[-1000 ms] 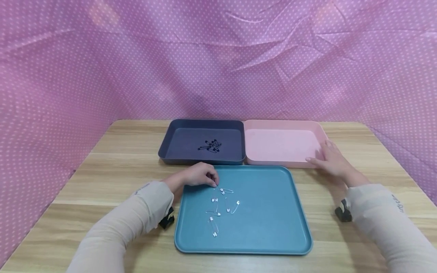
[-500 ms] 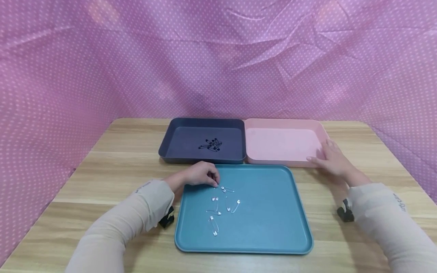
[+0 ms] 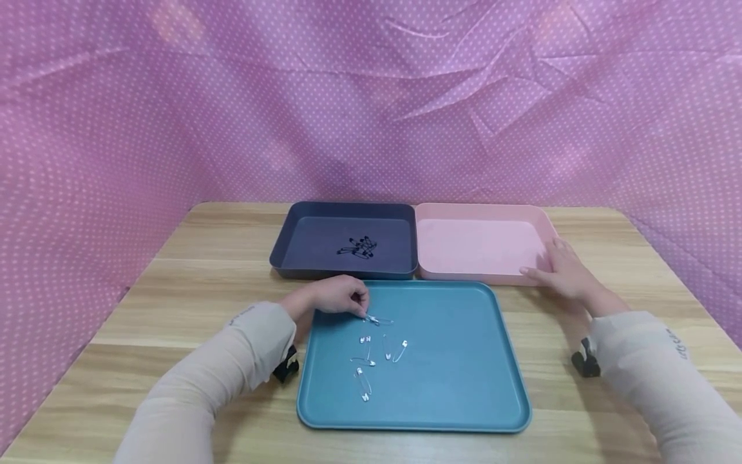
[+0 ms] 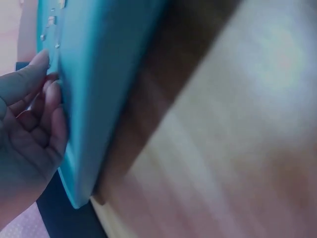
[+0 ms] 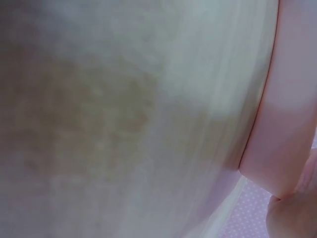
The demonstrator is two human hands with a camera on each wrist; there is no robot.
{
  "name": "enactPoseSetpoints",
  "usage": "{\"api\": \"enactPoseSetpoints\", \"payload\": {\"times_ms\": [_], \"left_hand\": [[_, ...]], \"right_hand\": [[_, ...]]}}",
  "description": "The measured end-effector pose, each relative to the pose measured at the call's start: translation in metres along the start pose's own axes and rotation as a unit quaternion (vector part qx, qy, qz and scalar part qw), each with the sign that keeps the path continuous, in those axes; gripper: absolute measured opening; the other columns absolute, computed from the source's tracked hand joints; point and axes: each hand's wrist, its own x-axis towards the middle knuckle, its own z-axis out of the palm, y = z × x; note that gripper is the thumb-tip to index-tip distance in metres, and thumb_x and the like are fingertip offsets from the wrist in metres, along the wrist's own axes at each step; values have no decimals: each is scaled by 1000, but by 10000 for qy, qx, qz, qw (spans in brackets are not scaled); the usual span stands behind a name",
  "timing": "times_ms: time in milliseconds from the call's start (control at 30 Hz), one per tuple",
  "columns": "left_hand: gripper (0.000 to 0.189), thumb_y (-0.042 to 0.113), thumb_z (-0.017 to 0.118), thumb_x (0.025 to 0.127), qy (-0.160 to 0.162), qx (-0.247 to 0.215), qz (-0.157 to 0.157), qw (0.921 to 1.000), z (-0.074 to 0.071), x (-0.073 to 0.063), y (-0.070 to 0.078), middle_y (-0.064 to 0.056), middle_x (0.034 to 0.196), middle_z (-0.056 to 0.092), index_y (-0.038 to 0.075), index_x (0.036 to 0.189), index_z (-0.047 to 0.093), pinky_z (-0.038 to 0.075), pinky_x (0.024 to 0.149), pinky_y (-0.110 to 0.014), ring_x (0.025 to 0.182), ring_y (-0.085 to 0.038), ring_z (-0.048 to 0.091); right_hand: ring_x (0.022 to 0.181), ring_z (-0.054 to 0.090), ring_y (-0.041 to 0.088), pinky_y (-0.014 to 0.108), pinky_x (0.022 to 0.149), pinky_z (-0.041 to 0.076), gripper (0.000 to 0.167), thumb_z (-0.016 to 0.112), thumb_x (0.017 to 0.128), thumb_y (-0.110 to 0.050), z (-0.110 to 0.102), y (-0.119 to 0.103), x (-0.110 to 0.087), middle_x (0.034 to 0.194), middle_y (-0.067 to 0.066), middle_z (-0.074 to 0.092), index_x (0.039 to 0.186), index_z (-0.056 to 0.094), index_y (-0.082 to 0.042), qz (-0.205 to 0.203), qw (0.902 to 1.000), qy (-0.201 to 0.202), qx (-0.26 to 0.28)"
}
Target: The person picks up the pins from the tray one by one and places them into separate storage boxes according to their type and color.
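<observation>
My left hand (image 3: pixel 341 295) is over the far left part of the teal tray (image 3: pixel 452 386), thumb and forefinger pinching a silver safety pin (image 3: pixel 372 318). Its other fingers curl in beside them in the left wrist view. A pin close by overlaps the pinched one. Nearer me on the tray lie several more silver safety pins (image 3: pixel 363 385). At the near right corner of the pink tray (image 3: pixel 475 241), my right hand (image 3: pixel 565 274) rests with spread fingers along the side and the thumb at the front rim. The right wrist view shows only part of that hand.
A dark grey tray (image 3: pixel 313 248) stands left of the pink one, their sides together. Several black safety pins (image 3: pixel 358 247) lie heaped in it. The teal tray sits in front of both on the wooden table (image 3: pixel 191 277). A pink dotted cloth (image 3: pixel 371 103) hangs behind.
My left fingertips have shifted slightly left, and a silver safety pin now shows at them, overlapping the neighbouring pin. My right hand stays on the pink tray's corner.
</observation>
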Motion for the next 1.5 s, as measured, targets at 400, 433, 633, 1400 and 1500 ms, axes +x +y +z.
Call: {"api": "enactPoseSetpoints", "payload": {"times_ms": [400, 433, 633, 1400, 1500], "left_hand": [[9, 8, 60, 79, -420, -390, -450, 9973, -9, -8, 0, 5, 63, 52, 11, 71, 57, 39, 56, -22, 58, -8, 45], [9, 8, 60, 79, -401, -427, -495, 9971, -10, -8, 0, 4, 64, 53, 11, 72, 58, 39, 57, -23, 59, -9, 46], [5, 10, 60, 80, -61, -579, -609, 9964, -19, -13, 0, 2, 71, 57, 11, 74, 61, 43, 62, -26, 65, -11, 50], [8, 13, 59, 82, 917, -542, -2, 9943, -38, -12, 31, 2, 77, 60, 8, 84, 64, 44, 66, -27, 71, -13, 52], [7, 15, 59, 82, 976, -485, 44, 9940, -38, -6, 34, 4, 77, 59, 10, 84, 65, 44, 66, -26, 71, -13, 52]], "right_hand": [[121, -6, 48, 56, 94, -2, 97, 51, 81, -48, -4, 2, 1, 132, 37, -6, 130, -4, 14, 69, 9998, -133, -140], [121, -6, 48, 56, 95, -1, 97, 50, 81, -49, -4, 2, 1, 132, 36, -5, 130, -4, 14, 79, 9997, -147, -166], [121, -8, 48, 55, 95, -3, 97, 49, 81, -50, -4, 5, -1, 132, 36, -7, 130, -5, 14, 131, 9994, -252, -199], [121, -10, 46, 55, 95, -4, 96, 50, 82, -47, 0, 5, 2, 133, 35, -9, 130, -7, 13, -97, 9996, -60, -257], [121, -11, 46, 55, 95, -5, 96, 49, 82, -48, 0, 4, 3, 132, 35, -10, 130, -7, 14, -70, 9995, -115, -273]]}}
